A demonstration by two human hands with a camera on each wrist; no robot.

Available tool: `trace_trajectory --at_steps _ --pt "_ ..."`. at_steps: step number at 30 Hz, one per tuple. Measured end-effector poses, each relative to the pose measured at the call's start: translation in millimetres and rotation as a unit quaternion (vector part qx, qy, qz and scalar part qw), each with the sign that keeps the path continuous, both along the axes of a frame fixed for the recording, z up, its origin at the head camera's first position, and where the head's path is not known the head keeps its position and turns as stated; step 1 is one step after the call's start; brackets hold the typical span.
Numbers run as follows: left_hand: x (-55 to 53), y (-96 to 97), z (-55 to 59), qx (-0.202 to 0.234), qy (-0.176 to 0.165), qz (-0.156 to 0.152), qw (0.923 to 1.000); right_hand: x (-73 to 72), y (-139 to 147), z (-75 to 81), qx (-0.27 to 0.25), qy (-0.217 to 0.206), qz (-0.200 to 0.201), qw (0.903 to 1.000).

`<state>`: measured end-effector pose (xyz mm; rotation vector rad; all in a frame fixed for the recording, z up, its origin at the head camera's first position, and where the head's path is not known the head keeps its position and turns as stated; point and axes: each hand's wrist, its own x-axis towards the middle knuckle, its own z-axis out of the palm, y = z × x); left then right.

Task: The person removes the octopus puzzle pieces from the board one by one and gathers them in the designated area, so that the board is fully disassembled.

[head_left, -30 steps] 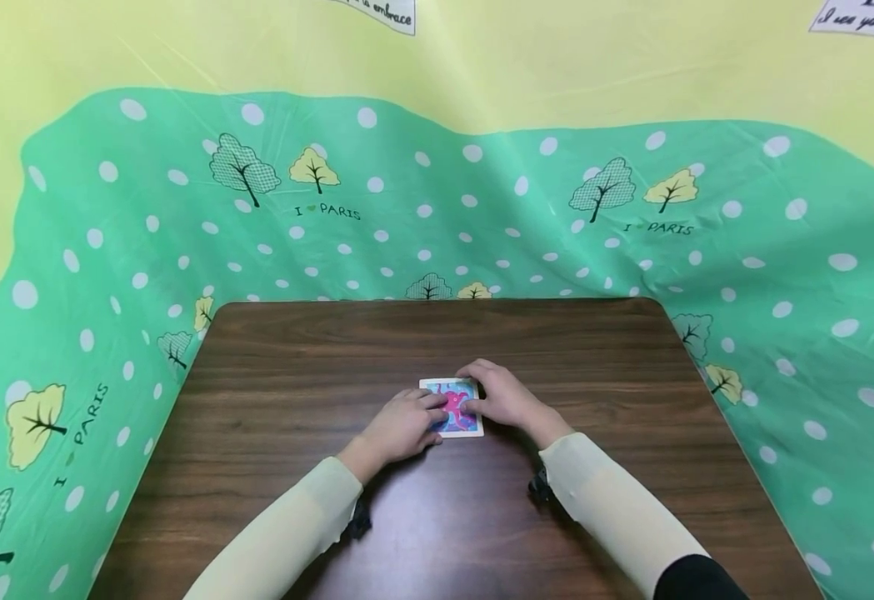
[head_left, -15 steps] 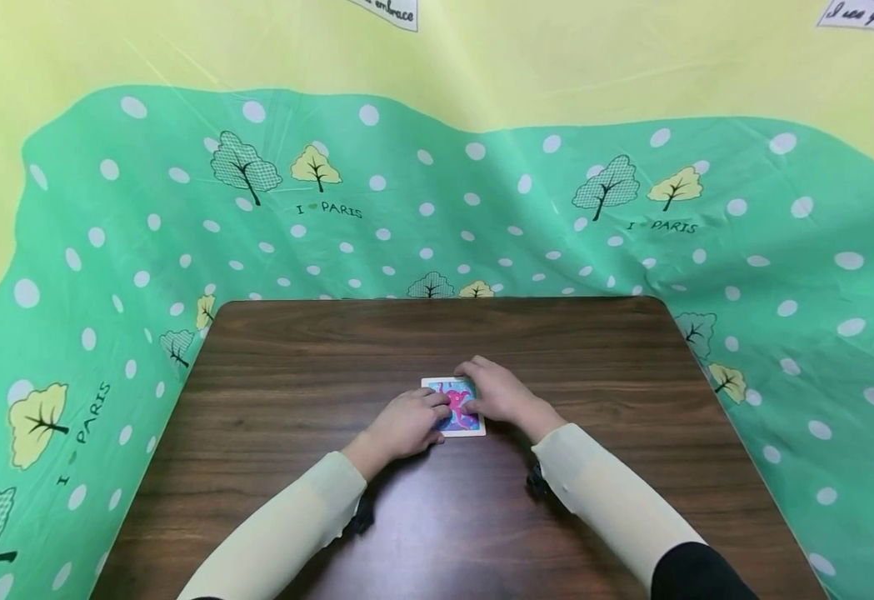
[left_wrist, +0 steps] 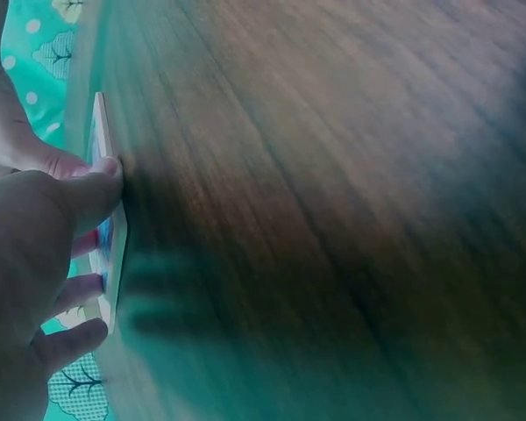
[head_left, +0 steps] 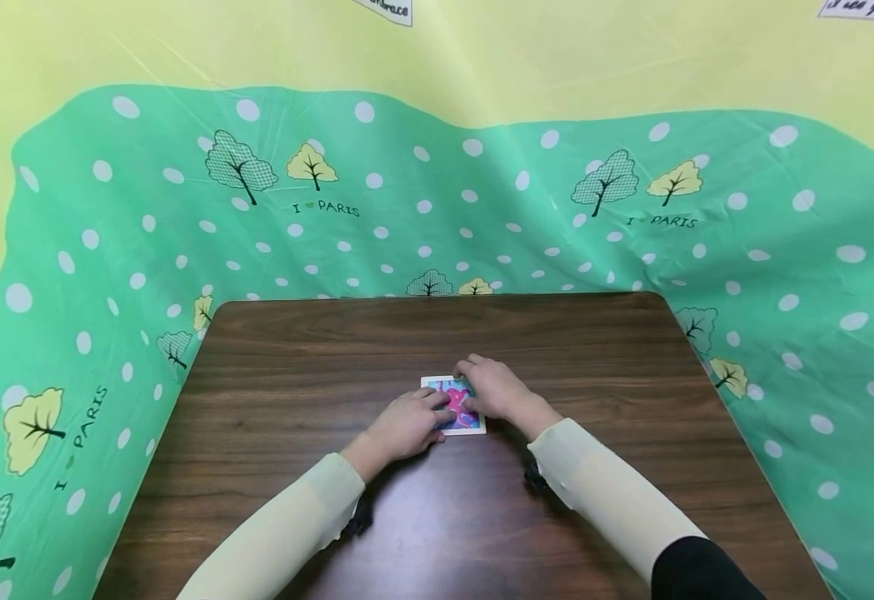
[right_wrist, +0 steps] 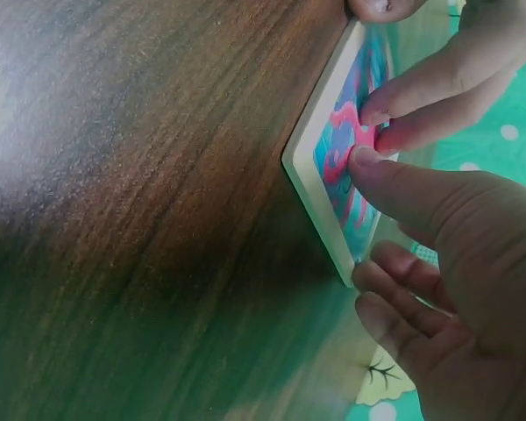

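A small square puzzle board (head_left: 465,425) with a white rim lies flat on the table, showing a pink octopus on blue. My left hand (head_left: 405,425) holds its left side: fingertips rest on the picture, and the thumb (left_wrist: 95,195) is at the near edge. From the right, my right hand (head_left: 500,390) grips the board, its thumb (right_wrist: 399,182) pressing on the octopus and its other fingers curled by the far right edge. Both hands cover parts of the picture. In the right wrist view the board's pale thick edge (right_wrist: 309,180) faces the camera.
The dark brown wooden table (head_left: 317,342) extends around the board on all sides. Behind and beside it hangs a green and yellow cloth (head_left: 377,208) printed with white dots and trees. Dark devices (head_left: 360,518) sit under the wrists.
Both hands stay at the board with almost no movement. The left fingers shift slightly over the picture, and the right hand edges a little inward. The head view tilts slightly.
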<state>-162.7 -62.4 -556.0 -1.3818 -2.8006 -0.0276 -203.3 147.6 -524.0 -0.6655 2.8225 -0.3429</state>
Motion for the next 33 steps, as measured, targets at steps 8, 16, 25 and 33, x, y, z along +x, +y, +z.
trace_trajectory --at_steps 8,16,25,33 --pt "9.2 -8.8 -3.8 0.044 -0.006 0.011 0.9990 0.8 -2 -1.8 -0.015 -0.010 -0.004 0.9998" --pt "10.0 -11.1 -2.4 0.058 -0.006 0.007 0.9983 0.2 -4 -3.6 -0.011 -0.012 -0.001 0.9999" --pt "9.0 -8.7 -0.5 0.057 -0.028 0.018 0.9978 -5.5 -6 2.8 0.010 -0.012 0.028 0.9995" --pt "8.5 -7.6 -3.2 0.050 -0.025 0.022 0.9982 -11.7 -5 1.4 -0.007 -0.035 0.022 0.9991"
